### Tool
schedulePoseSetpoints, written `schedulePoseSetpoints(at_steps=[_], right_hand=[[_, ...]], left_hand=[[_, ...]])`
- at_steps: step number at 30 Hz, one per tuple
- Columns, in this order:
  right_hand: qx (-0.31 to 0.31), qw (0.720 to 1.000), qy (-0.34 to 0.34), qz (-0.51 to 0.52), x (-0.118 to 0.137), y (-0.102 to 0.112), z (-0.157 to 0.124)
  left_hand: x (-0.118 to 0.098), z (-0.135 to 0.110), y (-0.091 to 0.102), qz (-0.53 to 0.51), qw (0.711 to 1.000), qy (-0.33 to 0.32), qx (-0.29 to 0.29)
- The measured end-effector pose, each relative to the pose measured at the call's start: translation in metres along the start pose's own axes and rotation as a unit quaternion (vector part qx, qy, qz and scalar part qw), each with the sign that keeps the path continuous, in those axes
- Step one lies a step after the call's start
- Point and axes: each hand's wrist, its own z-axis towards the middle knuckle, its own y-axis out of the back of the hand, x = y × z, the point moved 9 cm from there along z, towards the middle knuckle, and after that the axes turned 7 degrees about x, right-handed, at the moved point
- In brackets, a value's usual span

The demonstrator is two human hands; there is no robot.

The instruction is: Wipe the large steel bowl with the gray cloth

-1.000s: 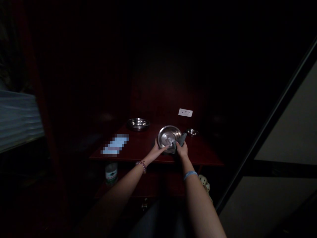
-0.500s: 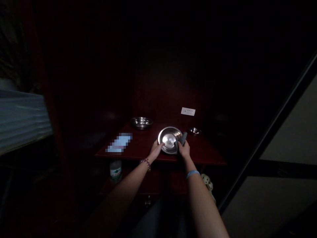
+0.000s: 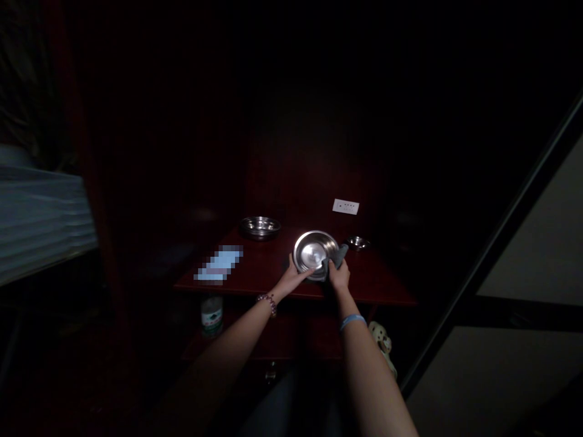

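A shiny steel bowl (image 3: 314, 250) is tilted up above a dark red shelf (image 3: 378, 285). My left hand (image 3: 294, 279) holds it from below at its lower left rim, fingers closed under it. My right hand (image 3: 339, 275) is closed on a grey cloth (image 3: 337, 257) pressed against the bowl's lower right rim. A bead bracelet is on my left wrist and a blue band on my right wrist.
A second steel bowl (image 3: 260, 226) sits at the shelf's back left, a small steel dish (image 3: 357, 243) at the back right. A pale blurred flat item (image 3: 218, 264) lies on the left. A wall socket (image 3: 345, 207) is behind. A bottle (image 3: 212, 315) stands below the shelf.
The bowl has been lifted and tilted slightly more upright. My right hand with the cloth has shifted a little along the bowl's lower right rim; my left hand now supports it from underneath.
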Motion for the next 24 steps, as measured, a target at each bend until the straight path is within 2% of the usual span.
schedulePoseSetpoints(at_steps=[4, 9, 13, 20, 24], right_hand=[[-0.01, 1.0, -0.013, 0.004, -0.003, -0.001, 0.001], [-0.019, 1.0, -0.012, 0.004, -0.003, 0.001, 0.002], [-0.017, 1.0, 0.025, 0.007, 0.005, 0.006, 0.001], [0.011, 0.997, 0.068, -0.03, 0.018, 0.017, -0.005], [0.019, 0.996, 0.069, -0.048, 0.023, 0.019, -0.007]], left_hand=[[0.007, 0.002, -0.002, 0.005, 0.999, 0.022, 0.023], [0.007, 0.008, 0.006, -0.023, 0.999, -0.03, 0.0], [0.007, 0.009, 0.008, -0.054, 0.998, -0.044, -0.012], [0.013, 0.01, 0.009, -0.077, 0.997, 0.007, -0.011], [0.015, 0.011, 0.009, -0.067, 0.998, 0.014, -0.01]])
